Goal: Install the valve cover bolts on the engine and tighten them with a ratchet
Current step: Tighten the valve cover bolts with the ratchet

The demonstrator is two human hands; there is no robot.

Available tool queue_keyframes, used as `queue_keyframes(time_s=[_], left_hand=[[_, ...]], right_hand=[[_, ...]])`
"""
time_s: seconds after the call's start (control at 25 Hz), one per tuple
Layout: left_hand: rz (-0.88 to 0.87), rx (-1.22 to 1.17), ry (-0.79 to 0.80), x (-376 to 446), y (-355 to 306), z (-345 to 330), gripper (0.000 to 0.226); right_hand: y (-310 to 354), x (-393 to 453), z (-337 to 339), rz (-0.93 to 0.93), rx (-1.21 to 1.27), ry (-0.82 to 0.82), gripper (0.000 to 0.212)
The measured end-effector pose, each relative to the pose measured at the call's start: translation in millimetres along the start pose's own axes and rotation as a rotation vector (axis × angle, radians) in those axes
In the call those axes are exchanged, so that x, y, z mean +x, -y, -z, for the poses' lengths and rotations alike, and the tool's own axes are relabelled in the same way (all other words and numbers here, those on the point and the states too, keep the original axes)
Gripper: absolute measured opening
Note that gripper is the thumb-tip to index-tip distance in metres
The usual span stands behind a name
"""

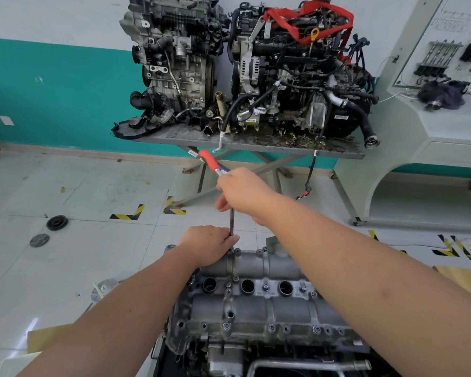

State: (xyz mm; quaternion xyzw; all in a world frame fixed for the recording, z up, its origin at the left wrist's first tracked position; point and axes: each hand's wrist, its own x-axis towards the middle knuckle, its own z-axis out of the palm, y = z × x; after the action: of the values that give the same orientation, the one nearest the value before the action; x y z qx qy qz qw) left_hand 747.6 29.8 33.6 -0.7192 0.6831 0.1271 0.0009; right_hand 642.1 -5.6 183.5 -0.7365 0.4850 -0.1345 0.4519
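Engine (256, 308) sits near, valve cover (269, 265) facing up. Ratchet (210, 161), red-handled, stands over the cover's far left corner on a long extension bar (231, 223).

Right hand (242, 191) wraps the ratchet just below the red grip, fingers curled round it, likely to swing the handle for tightening.

Left hand (210, 244) pinches the bar's lower end, probably steadying the socket on a bolt; that bolt itself is hidden under the fingers.

Several bolts (226, 326) already sit along the near edge and centre row; whether they are snug cannot be told.

Far off, two other engines (297, 72) rest on a bench (335, 152).
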Motion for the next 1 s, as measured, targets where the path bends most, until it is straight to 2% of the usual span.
queue_keyframes(time_s=[0.08,0.2,0.28,0.36,0.4,0.48,0.6,0.64,0.68,0.76,0.8,0.88,0.96,1.0], left_hand=[[0.011,-0.010,-0.005,2,1,0,0.045],[0.007,-0.009,-0.020,2,2,0,0.047],[-0.011,-0.001,-0.012,4,1,0,0.046],[-0.015,-0.002,-0.011,4,4,0,0.045],[-0.006,-0.009,-0.021,3,5,-1,0.044],[-0.002,0.014,-0.047,3,4,-1,0.045],[0.036,0.019,-0.022,3,0,-1,0.038],[0.083,-0.075,0.003,3,0,-1,0.032],[0.136,-0.293,0.024,3,6,-4,0.028],[0.260,-0.855,-0.011,0,7,-5,0.034],[0.249,-0.919,-0.054,-2,6,-6,0.038],[0.112,-0.459,-0.103,-4,3,-6,0.041],[0.000,0.041,-0.064,-1,0,-1,0.032],[-0.016,0.104,-0.050,1,0,0,0.032]], right_hand=[[-3,-3,-1,-0.140,0.485,0.046,0.010],[-20,1,-8,-0.190,1.147,-0.094,0.013],[-30,1,-15,-0.174,1.319,-0.164,0.023],[-36,1,-23,-0.087,1.289,-0.207,0.021],[-38,0,-28,-0.021,1.224,-0.219,0.016],[-43,-2,-40,0.119,1.023,-0.252,0.022],[-61,-2,-45,0.474,0.442,-0.404,0.028],[-69,0,-44,0.611,0.223,-0.412,0.030],[-75,2,-41,0.753,-0.022,-0.425,0.033],[-76,7,-36,0.988,-0.509,-0.513,0.028],[-73,7,-34,1.032,-0.662,-0.529,0.026],[-60,2,-28,0.960,-0.840,-0.484,0.036],[-49,0,-22,0.798,-0.980,-0.417,0.056],[-46,1,-19,0.729,-1.030,-0.391,0.061]])
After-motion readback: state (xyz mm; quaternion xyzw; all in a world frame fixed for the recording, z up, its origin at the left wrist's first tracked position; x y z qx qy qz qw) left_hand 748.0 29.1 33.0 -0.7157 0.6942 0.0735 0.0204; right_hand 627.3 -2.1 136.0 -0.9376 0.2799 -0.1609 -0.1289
